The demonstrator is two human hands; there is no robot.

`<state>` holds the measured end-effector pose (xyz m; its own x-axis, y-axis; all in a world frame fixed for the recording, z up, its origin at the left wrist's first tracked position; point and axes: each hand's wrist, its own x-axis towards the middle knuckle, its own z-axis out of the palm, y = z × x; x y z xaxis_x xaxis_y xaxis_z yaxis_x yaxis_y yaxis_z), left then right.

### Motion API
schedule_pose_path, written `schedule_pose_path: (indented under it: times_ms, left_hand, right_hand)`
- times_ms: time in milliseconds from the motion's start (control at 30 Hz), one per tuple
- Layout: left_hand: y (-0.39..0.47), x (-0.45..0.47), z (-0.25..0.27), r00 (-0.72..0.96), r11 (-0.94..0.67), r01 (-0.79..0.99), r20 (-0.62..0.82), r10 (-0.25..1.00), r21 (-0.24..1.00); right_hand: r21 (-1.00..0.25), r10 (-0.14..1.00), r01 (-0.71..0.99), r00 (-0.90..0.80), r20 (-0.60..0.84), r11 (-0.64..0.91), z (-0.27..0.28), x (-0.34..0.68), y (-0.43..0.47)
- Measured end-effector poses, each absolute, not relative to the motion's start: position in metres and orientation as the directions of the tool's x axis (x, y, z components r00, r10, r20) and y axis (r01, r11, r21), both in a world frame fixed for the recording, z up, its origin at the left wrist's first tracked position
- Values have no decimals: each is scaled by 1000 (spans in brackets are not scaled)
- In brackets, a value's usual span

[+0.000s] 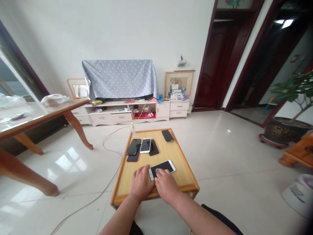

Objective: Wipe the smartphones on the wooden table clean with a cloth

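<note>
Both forearms reach forward from the bottom edge and meet over the near part of the low wooden desk (176,153), wrists close together. The left hand (141,183) lies palm down on the desk top, fingers loosely spread and pointing away, its fingertips touching the near left end of a white-framed phone (163,167). It holds nothing in a closed grip; it seems to steady the phone's end. The right hand (165,186) sits just beside the left, palm down, fingers bent narrow over the phone's dark screen. A small pale object shows at its fingertips, pressed to the glass; what it is cannot be told.

The white-framed phone lies flat and slanted on the desk, near its front edge and roughly at the middle of its width.

Farther back on the desk, toward its left rear, a group of phones lies close together: a dark phone (133,146) overlapping another beneath it, a white phone (145,145) just beside it, and a black one (154,148) partly under the white one. A lone dark phone (167,135) lies near the desk's right rear corner. A small bottle (133,128) stands at the desk's rear edge.
</note>
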<state>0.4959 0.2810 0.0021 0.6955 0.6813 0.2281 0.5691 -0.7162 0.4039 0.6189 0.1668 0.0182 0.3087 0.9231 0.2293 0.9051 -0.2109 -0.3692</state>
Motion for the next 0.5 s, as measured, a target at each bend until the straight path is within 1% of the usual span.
schedule_pose_path:
  times_ms: [67, 100, 233, 300, 367, 467, 500]
  left_hand:
    - [280, 496, 3, 691, -717, 575, 236, 683, 393]
    - [280, 496, 3, 688, -715, 580, 236, 686, 390]
    - [279, 496, 7, 691, -718, 582, 232, 684, 382]
    - [279, 496, 8, 698, -723, 577, 232, 678, 380]
    - [280, 495, 7, 697, -721, 577, 229, 680, 383]
    - [281, 495, 6, 707, -720, 576, 208, 676, 387]
    - [282, 495, 6, 708, -718, 577, 201, 677, 390]
  right_hand:
    - [-374, 937, 914, 258, 235, -159, 19, 617, 168]
    - [-372, 937, 914, 262, 233, -164, 20, 621, 169]
    - [-360, 891, 873, 414, 188, -329, 26, 646, 174]
    - [-367, 880, 860, 440, 182, -354, 26, 648, 175]
    - [-381, 912, 885, 359, 198, -266, 25, 637, 173]
    - [-399, 964, 916, 143, 225, -43, 23, 617, 170]
    - [-400, 969, 916, 107, 223, -9, 23, 616, 171]
